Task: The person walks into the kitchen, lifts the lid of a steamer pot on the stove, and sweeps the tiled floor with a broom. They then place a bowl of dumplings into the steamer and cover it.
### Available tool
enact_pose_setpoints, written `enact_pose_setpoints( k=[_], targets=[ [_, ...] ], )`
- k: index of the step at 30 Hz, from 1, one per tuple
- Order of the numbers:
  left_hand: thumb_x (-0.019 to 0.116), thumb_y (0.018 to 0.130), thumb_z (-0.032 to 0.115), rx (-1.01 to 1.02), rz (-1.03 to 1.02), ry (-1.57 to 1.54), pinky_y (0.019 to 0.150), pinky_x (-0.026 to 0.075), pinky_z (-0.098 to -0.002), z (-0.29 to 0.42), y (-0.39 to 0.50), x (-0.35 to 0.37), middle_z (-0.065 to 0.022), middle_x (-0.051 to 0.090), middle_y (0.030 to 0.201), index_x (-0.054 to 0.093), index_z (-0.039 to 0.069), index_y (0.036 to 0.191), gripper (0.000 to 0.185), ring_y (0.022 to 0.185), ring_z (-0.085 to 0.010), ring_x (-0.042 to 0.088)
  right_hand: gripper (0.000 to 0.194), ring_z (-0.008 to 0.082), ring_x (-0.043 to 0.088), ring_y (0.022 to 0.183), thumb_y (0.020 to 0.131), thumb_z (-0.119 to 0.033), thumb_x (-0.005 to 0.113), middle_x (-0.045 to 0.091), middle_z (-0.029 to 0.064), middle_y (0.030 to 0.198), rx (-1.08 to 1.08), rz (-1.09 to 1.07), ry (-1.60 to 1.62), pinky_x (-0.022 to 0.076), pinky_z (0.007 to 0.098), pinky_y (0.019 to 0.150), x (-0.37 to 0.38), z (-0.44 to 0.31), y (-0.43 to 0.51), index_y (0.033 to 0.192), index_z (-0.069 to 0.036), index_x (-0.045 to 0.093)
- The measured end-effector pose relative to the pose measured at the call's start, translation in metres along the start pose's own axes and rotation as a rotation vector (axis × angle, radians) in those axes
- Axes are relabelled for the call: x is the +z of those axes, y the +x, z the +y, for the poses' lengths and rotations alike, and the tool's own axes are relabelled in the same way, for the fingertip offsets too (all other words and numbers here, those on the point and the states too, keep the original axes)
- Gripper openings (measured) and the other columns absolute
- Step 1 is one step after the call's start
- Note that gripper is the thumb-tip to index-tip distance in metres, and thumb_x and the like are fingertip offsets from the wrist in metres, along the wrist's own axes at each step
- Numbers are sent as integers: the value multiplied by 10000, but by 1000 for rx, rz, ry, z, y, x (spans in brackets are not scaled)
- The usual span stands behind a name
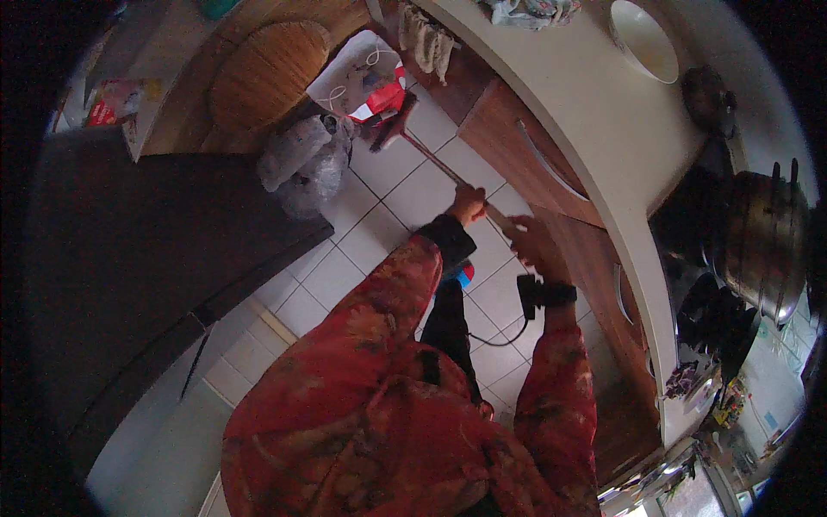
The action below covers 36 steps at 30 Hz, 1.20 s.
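A long-handled broom (434, 159) slants across the tiled floor, gripped in both hands. My left hand (468, 205) is closed around the middle of its handle. Nearer my body, my right hand (531, 240) holds the upper part of the same handle, and a black device is strapped at that wrist. The reddish broom head (391, 131) rests low by the floor, beside a white and red bag (362, 74) with cord handles. Part of the head and its bristles are dark and hard to make out.
Clear plastic bags (307, 161) lie left of the broom head. A round wooden board (271, 74) leans behind them. Wooden cabinets (517, 142) with metal handles run along the right under a pale countertop (568, 84). A large pot (762, 239) stands on the stove. A dark cabinet or appliance (168, 258) fills the left.
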<state>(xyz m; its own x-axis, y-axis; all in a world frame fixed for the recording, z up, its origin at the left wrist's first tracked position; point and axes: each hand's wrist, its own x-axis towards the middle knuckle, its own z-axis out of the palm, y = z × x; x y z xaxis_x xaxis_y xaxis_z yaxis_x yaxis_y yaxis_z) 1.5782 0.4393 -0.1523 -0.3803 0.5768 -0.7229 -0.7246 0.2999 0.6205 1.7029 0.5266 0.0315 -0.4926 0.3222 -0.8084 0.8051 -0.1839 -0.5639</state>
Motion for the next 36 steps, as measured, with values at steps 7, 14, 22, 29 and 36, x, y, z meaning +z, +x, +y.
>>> enact_pose_setpoints(
  k=[7, 14, 22, 29, 36],
  targets=[
    [542, 854, 148, -118, -107, 64, 271, 280, -327, -83, -81, 27, -72, 428, 442, 452, 25, 638, 264, 318, -181, 433, 370, 51, 432, 468, 863, -244, 597, 516, -13, 597, 76, 80, -54, 333, 220, 393, 20, 53, -91, 1163, -28, 585],
    [675, 639, 195, 426, -41, 725, 445, 381, -450, -98, -69, 9, -134, 495, 546, 498, 61, 647, 222, 512, -314, 521, 338, 348, 630, 768, 885, -211, 534, 631, 231, 857, -318, 198, -416, 490, 407, 622, 40, 64, -93, 1146, 2, 565],
    [601, 771, 257, 399, -355, 653, 373, 323, -411, -106, 7, -58, -51, 475, 521, 535, 84, 691, 202, 436, -208, 504, 356, 362, 620, 725, 884, -244, 523, 636, 193, 818, -65, 182, -30, 492, 430, 626, 83, 66, -39, 1145, -3, 544],
    [435, 916, 428, -4, -634, -21, 325, 321, -286, -185, -116, -3, -10, 464, 641, 496, 144, 817, 308, 389, -153, 431, 346, 106, 488, 552, 886, -137, 550, 530, 57, 720, 182, 183, 139, 427, 323, 492, 81, 116, -162, 1218, -47, 504],
    [583, 858, 257, -343, -293, 444, 377, 307, -292, -167, -150, -28, -19, 490, 639, 470, 92, 774, 217, 483, -126, 467, 362, 65, 439, 508, 884, -175, 531, 480, -13, 604, -160, 270, 20, 356, 254, 428, 113, 129, -178, 1230, -68, 526]
  ],
)
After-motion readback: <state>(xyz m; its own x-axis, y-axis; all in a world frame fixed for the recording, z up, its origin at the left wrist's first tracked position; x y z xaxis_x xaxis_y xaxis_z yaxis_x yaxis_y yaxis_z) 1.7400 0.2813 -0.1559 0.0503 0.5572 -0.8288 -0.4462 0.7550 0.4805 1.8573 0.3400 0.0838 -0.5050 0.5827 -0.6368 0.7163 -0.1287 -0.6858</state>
